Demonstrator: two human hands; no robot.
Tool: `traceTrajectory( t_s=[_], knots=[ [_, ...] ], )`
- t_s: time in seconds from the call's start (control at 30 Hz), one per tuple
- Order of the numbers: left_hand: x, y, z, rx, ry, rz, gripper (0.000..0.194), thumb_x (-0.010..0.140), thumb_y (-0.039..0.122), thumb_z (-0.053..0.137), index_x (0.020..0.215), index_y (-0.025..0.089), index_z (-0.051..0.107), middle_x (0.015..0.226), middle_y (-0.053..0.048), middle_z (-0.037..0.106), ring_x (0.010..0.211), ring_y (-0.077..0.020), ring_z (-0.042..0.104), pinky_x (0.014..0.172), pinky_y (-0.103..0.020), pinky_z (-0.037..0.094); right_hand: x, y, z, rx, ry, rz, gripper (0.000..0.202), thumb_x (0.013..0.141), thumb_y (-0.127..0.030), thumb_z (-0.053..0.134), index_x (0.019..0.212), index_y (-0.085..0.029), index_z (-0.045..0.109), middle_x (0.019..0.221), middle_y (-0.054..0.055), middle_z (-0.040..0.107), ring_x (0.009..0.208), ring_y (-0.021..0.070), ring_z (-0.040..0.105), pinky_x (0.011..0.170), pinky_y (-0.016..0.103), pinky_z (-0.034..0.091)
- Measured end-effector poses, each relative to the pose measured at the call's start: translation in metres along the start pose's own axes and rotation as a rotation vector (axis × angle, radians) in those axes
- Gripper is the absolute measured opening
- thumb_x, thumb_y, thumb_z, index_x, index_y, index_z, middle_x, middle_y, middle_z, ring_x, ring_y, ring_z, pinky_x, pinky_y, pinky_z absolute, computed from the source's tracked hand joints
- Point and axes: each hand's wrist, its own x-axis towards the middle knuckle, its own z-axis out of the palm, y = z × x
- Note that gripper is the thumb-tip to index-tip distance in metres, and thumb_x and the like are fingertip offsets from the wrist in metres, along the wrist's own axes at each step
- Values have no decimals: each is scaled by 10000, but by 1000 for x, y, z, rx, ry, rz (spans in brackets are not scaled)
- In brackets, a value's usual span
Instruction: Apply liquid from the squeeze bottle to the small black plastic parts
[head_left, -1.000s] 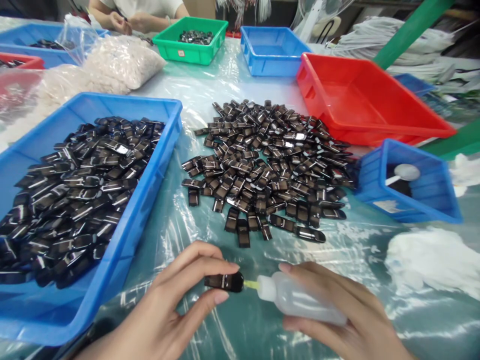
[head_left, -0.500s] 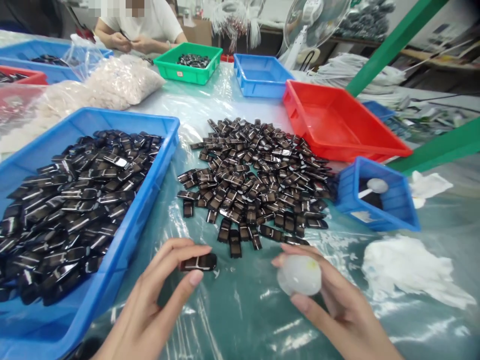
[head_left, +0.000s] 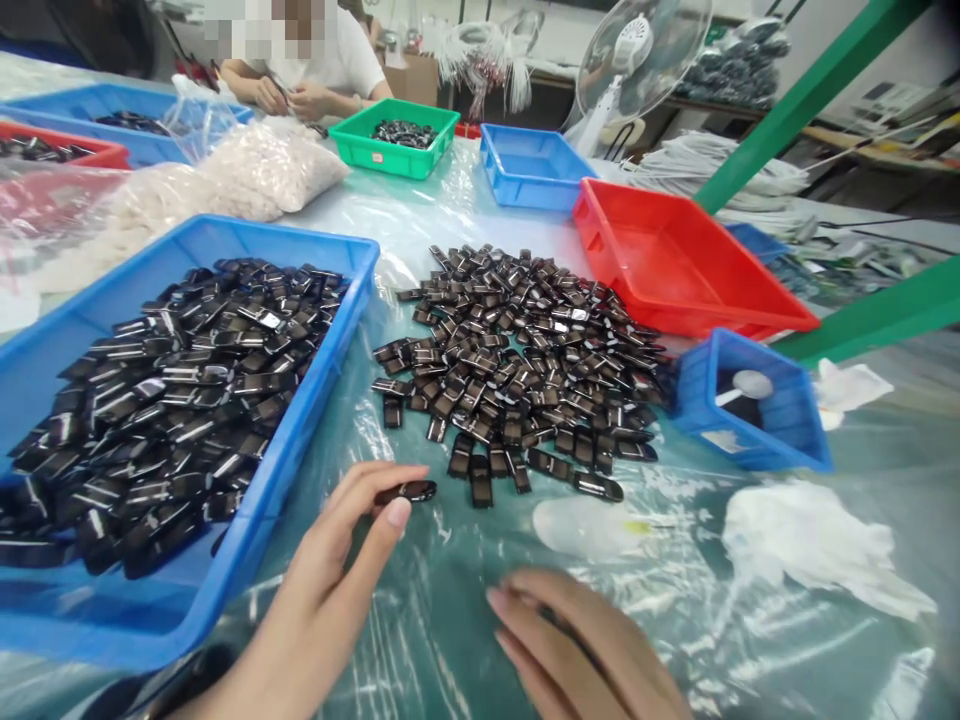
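My left hand [head_left: 352, 560] pinches a small glossy black plastic piece [head_left: 409, 491] between thumb and fingers, seen edge-on just above the table. My right hand [head_left: 577, 640], blurred by motion, hovers palm down at the near middle with nothing visible in its loosely bent fingers. Beyond it a translucent white squeeze bottle [head_left: 581, 527] lies on its side, its yellowish tip pointing right. Ahead of both hands spreads a pile of similar dark pieces [head_left: 517, 350], with brownish panels and shiny bands.
A large blue tray [head_left: 352, 290] of black pieces stands left. Right are a red tray [head_left: 675, 255], a small blue bin [head_left: 780, 440] holding a white-headed tool, and crumpled white cloth [head_left: 810, 540]. Behind are a green tray [head_left: 397, 160], a blue tray [head_left: 536, 185] and a seated person [head_left: 330, 60].
My right hand has let go of the squeeze bottle, which now lies on the table, and has moved left and nearer. My left hand has tilted its black piece edge-on.
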Motion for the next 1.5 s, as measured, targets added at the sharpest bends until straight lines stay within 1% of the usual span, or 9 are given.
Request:
traceTrajectory(
  t_s=[0.07, 0.23, 0.4, 0.5, 0.6, 0.73, 1.07, 1.33, 1.5],
  knots=[
    [-1, -1, 1, -11, -31, 17, 229, 973, 330, 446, 1146, 302, 593, 1166, -9, 591, 1145, -214, 521, 954, -329, 435, 15, -6, 14, -51, -63, -29, 372, 951, -118, 348, 1278, -178, 516, 1176, 154, 648, 897, 251, 683, 674, 366, 582],
    [-6, -6, 4, -33, -89, 61, 219, 964, 303, 458, 1123, 310, 607, 1152, -8, 578, 1103, -220, 531, 866, -316, 471, 45, -3, 29, -122, -102, -65, 353, 904, -11, 335, 1036, -134, 640, 962, 128, 676, 623, 192, 680, 444, 296, 533],
    [-8, -5, 4, -28, -80, 102, 230, 955, 275, 481, 1142, 333, 602, 1138, -5, 574, 1070, -216, 549, 840, -310, 475, 46, -2, 30, -125, -90, -127, 346, 885, 25, 313, 980, -95, 624, 921, 148, 695, 781, 275, 692, 504, 338, 551],
    [-9, -3, 2, -8, -105, 118, 228, 956, 255, 482, 1140, 333, 590, 1156, -7, 549, 1078, -207, 552, 876, -307, 461, 44, -3, 26, -61, -47, -69, 278, 910, -12, 325, 956, -129, 573, 874, 112, 673, 750, 237, 677, 509, 314, 537],
    [-10, -1, 1, -25, -162, 159, 238, 959, 225, 472, 1139, 339, 578, 1129, -8, 549, 1091, -200, 543, 895, -293, 451, 43, -6, 17, 149, 16, 39, 168, 929, -85, 366, 948, -194, 493, 884, 59, 604, 637, 142, 612, 505, 255, 510],
    [-11, 1, 2, -105, -241, 174, 230, 962, 223, 461, 1103, 346, 594, 1065, 4, 571, 1026, -182, 567, 844, -259, 456, 43, -10, 3, 596, 80, 153, 179, 901, -95, 413, 937, -250, 494, 829, 8, 539, 633, 122, 548, 502, 223, 457],
    [-10, 4, 1, -181, -369, 185, 219, 963, 174, 432, 995, 261, 631, 931, -11, 593, 883, -167, 596, 783, -231, 465, 42, -15, -7, 1067, -102, 508, 140, 927, -343, 519, 846, -236, 559, 816, -13, 502, 603, 90, 483, 488, 194, 417],
    [-11, 5, 1, -187, -369, 199, 227, 957, 155, 444, 961, 260, 645, 890, 10, 597, 797, -133, 602, 732, -205, 449, 43, -18, -8, 1183, -174, 654, 216, 882, -416, 578, 800, -216, 563, 764, -30, 505, 595, 84, 469, 524, 203, 388],
    [-11, 5, 1, -178, -385, 243, 227, 948, 140, 440, 946, 248, 640, 874, 1, 597, 796, -140, 600, 722, -214, 451, 40, -13, 1, 1441, -290, 766, 246, 855, -424, 624, 866, -227, 479, 673, -68, 540, 475, 36, 419, 470, 159, 352]
  ],
)
